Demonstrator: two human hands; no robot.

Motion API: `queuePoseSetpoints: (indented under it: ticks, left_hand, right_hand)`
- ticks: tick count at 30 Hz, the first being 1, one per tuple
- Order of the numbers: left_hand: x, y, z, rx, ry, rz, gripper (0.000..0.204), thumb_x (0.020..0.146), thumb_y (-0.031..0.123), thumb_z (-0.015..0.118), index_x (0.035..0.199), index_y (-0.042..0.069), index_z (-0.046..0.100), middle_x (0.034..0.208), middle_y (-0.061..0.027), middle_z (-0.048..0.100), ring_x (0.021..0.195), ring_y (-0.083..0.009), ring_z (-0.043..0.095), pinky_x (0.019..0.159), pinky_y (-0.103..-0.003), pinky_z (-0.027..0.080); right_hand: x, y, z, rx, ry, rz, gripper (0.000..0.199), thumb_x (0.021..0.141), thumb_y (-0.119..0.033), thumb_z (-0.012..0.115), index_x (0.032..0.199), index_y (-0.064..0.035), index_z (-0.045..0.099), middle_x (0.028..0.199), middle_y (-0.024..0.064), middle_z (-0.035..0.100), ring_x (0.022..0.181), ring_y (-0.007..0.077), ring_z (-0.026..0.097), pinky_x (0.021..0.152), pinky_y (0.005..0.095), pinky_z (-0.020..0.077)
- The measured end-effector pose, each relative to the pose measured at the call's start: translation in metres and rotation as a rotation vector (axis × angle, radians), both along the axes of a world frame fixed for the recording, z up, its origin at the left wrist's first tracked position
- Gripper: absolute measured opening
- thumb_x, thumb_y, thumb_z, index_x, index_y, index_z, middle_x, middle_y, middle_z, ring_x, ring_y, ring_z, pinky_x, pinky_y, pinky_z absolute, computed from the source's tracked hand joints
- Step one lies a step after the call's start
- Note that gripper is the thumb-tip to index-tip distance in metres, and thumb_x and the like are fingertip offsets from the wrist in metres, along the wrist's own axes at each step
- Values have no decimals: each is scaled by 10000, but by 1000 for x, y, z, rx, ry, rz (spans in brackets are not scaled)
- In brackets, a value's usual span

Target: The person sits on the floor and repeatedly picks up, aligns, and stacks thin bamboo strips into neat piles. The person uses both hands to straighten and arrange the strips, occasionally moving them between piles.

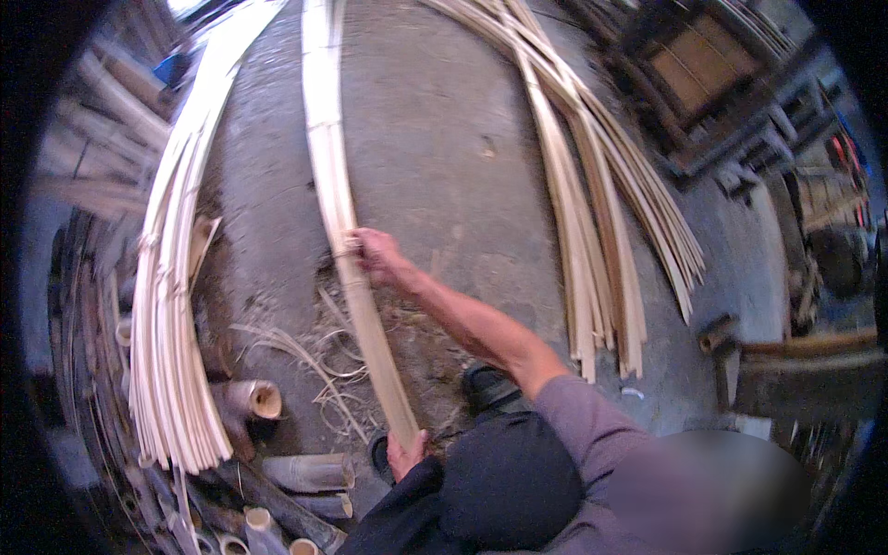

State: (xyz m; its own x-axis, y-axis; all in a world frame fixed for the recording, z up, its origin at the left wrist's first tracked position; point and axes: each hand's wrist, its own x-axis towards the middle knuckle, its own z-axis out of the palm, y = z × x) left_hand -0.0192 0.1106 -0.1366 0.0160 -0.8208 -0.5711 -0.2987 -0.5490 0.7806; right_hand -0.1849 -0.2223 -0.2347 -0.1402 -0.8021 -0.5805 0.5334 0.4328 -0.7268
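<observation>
Both hands (393, 356) on bamboo slat (338, 213)

floor: bare grey concrete (444, 139) lying under daylight
furniture: dark wooden frames (703, 74) standing far right of the hands

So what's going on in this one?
A person is handling a long bamboo strip that lies across the concrete floor. The right hand grips it partway along; the left hand holds its near end by the person's lap. A bundle of split strips lies to the left, another pile fans out to the right. Short bamboo tubes and loose shavings sit near the feet.
</observation>
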Motion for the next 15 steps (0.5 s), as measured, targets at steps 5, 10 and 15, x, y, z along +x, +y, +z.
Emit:
queuePoseSetpoints:
  ticks: [5,10,15]
  left_hand:
    - [52,42,-122,23,194,154,377,825,155,711,1120,1,533,854,-107,625,728,-218,607,659,-348,485]
    - [15,13,-31,133,61,75,311,838,109,695,1076,7,523,826,-90,608,617,-181,600,528,-314,489]
    - [-2,5,-6,124,259,183,298,855,63,667,1101,13,507,751,-58,577,583,-156,578,493,-281,492]
  right_hand:
    - [10,5,17,-312,384,724,283,895,-363,620,854,-107,732,661,-31,564,584,102,487,509,288,400]
    - [-51,-15,6,-324,1353,846,309,937,-338,535,818,-98,690,686,35,609,619,163,538,557,329,438]
    - [-22,-33,-9,-923,1442,888,276,941,-297,499,856,-99,671,763,65,624,715,189,593,653,342,493]
